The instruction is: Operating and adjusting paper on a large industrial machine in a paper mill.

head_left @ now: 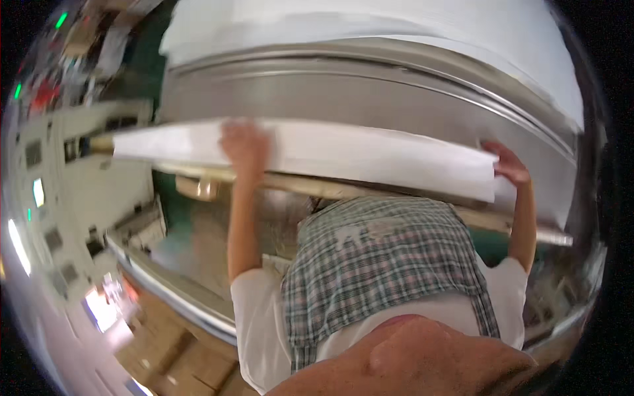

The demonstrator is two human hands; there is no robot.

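Observation:
A long white strip of sheet material [370, 153], looking like a folded or rolled sheet, stretches across in front of me, along the near edge of a grey metal table [317, 96]. My left hand [246, 146] rests over its left part; motion blur smears the fingers. At the right end, my right hand [510, 164] is closed at the strip's edge, with its fingertips partly hidden. Beyond the strip's left end pokes out a tan, rod-like tip [100, 144]. Whether the strip is wound round a rod, I cannot tell.
Behind a metal rail [396, 68], a large white sheet [330, 16] covers the far side. A pale bar [310, 187] runs along the table's near side, close to my checked apron [389, 257]. Cardboard boxes [178, 343] lie at the lower left, beside a metal-edged bench [172, 290].

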